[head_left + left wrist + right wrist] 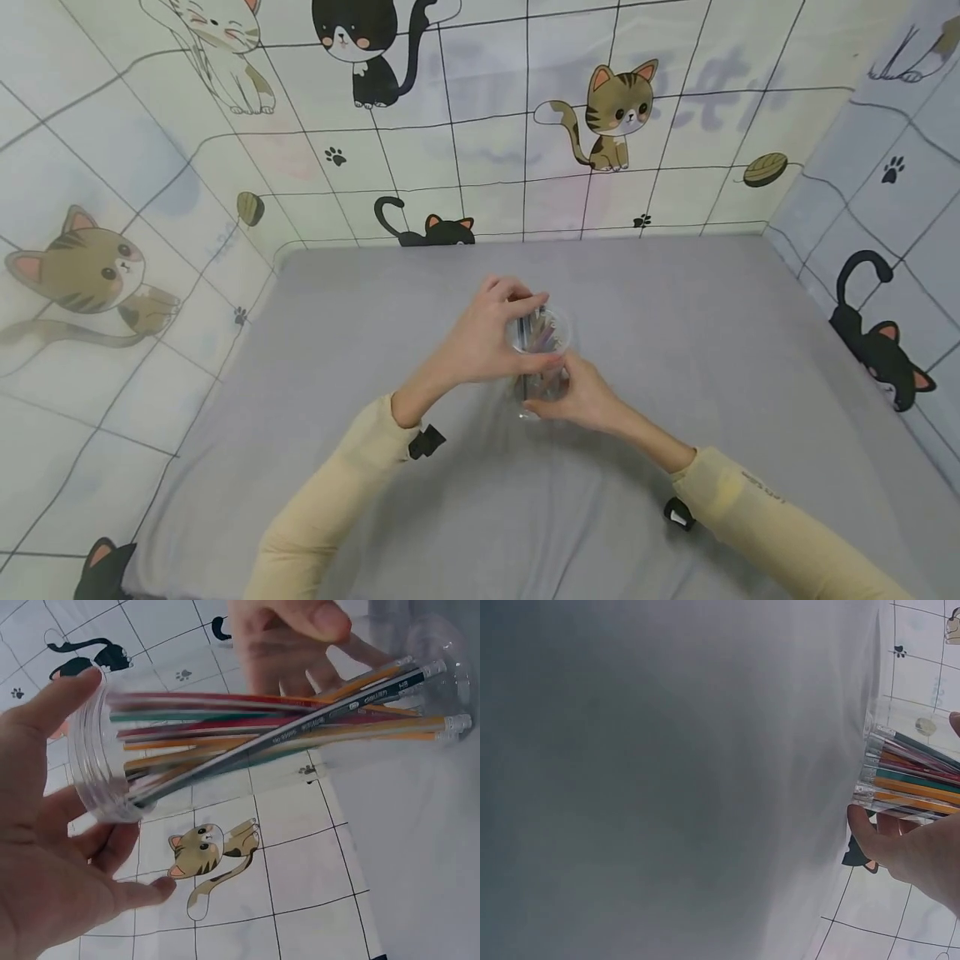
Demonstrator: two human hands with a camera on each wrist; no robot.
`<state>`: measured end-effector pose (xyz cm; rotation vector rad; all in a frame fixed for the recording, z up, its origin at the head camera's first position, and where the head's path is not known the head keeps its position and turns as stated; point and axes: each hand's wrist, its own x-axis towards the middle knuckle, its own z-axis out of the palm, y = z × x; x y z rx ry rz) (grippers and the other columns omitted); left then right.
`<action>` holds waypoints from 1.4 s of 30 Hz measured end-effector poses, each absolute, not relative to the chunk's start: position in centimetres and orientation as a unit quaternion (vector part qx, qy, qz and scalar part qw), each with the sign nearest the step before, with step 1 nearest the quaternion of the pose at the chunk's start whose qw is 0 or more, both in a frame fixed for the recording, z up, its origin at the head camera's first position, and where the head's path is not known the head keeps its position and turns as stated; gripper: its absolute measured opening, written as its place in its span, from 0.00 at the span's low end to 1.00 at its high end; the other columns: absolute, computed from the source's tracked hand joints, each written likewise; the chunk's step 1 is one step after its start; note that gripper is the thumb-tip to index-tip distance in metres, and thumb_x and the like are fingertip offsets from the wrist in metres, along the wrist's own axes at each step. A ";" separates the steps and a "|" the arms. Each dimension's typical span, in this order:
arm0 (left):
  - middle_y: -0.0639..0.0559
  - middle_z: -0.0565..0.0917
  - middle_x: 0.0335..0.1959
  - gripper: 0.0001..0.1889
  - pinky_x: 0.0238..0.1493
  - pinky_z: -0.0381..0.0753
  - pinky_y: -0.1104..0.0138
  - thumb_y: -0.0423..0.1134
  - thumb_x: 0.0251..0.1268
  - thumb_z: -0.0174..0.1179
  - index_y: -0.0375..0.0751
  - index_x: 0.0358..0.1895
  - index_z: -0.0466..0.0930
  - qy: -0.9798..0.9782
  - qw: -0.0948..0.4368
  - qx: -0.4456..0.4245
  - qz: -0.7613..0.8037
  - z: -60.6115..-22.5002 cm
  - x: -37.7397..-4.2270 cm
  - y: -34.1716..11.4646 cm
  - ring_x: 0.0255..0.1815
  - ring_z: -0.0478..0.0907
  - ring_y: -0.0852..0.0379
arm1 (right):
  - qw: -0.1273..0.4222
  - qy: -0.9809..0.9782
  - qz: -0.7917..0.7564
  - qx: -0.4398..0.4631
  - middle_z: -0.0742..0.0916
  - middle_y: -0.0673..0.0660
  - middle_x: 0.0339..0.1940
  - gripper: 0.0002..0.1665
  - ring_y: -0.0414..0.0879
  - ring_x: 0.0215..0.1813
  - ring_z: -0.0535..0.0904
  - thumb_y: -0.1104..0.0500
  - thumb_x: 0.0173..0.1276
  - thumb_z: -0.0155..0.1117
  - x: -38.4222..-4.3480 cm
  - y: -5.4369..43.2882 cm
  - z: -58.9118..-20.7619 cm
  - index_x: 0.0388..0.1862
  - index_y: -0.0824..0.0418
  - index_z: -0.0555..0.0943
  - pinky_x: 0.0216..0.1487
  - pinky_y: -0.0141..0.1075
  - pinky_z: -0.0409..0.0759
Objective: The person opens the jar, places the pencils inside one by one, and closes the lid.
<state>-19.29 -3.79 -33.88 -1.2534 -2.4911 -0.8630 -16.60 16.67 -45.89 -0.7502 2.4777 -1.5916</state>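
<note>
A clear plastic jar [556, 322] full of pencils [247, 739] stands between both hands, over the grey cloth. My left hand [487, 333] spans its ringed top [96, 750] from above, thumb on one side and fingers on the other. Lower down, my right hand [588, 396] grips the jar's body near its base. The pencils show yellow, red, green and dark barrels, lying slantwise inside the jar in the left wrist view. In the right wrist view, the thumb and fingers [866, 832] hold the jar's lower end, where pencil ends [870, 765] rest.
A grey cloth [360, 317] covers the surface under the hands. Pale walls [495, 150] with printed cats and grid lines enclose it at the back and both sides. Black straps [426, 442] sit at the sleeve cuffs.
</note>
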 end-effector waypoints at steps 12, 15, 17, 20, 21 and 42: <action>0.44 0.73 0.68 0.38 0.69 0.61 0.60 0.45 0.61 0.71 0.34 0.71 0.69 -0.842 -0.022 -0.496 -0.213 -31.4 -20.2 -4.8 0.69 0.62 0.48 | 0.043 0.809 -0.531 -0.249 0.80 0.55 0.51 0.33 0.50 0.46 0.77 0.62 0.52 0.80 -16.8 16.5 -45.9 0.54 0.59 0.72 0.46 0.45 0.82; 0.44 0.72 0.69 0.37 0.71 0.58 0.59 0.44 0.62 0.70 0.34 0.72 0.68 -0.840 -0.021 -0.498 -0.216 -31.8 -20.0 -4.8 0.70 0.61 0.47 | 0.046 0.810 -0.531 -0.245 0.80 0.55 0.52 0.31 0.50 0.46 0.77 0.62 0.52 0.80 -16.7 16.5 -45.9 0.52 0.59 0.73 0.47 0.45 0.82; 0.43 0.71 0.70 0.37 0.71 0.57 0.59 0.44 0.62 0.70 0.34 0.72 0.67 -0.837 -0.018 -0.497 -0.226 -32.1 -19.9 -4.9 0.71 0.61 0.47 | 0.046 0.811 -0.531 -0.243 0.80 0.56 0.52 0.30 0.50 0.46 0.77 0.62 0.52 0.80 -16.6 16.5 -45.9 0.50 0.61 0.73 0.47 0.46 0.82; 0.43 0.70 0.71 0.36 0.71 0.56 0.58 0.42 0.62 0.69 0.34 0.72 0.68 -0.834 -0.012 -0.494 -0.245 -32.5 -19.9 -4.9 0.71 0.60 0.46 | 0.042 0.811 -0.532 -0.240 0.80 0.56 0.53 0.28 0.51 0.46 0.77 0.63 0.51 0.80 -16.6 16.5 -46.0 0.47 0.63 0.74 0.47 0.46 0.82; 0.43 0.70 0.71 0.36 0.71 0.56 0.57 0.42 0.62 0.69 0.34 0.72 0.68 -0.833 -0.011 -0.494 -0.250 -32.5 -19.8 -4.9 0.71 0.59 0.46 | 0.041 0.809 -0.534 -0.241 0.80 0.56 0.53 0.28 0.52 0.46 0.78 0.63 0.51 0.80 -16.6 16.5 -46.0 0.47 0.64 0.74 0.47 0.47 0.82; 0.45 0.63 0.75 0.46 0.69 0.60 0.48 0.61 0.61 0.65 0.38 0.76 0.62 -0.820 0.017 -0.426 -0.383 -33.6 -20.0 -7.2 0.73 0.55 0.48 | 0.016 0.823 -0.521 -0.228 0.83 0.56 0.53 0.40 0.52 0.52 0.78 0.60 0.49 0.82 -16.4 16.4 -46.1 0.61 0.62 0.73 0.51 0.53 0.80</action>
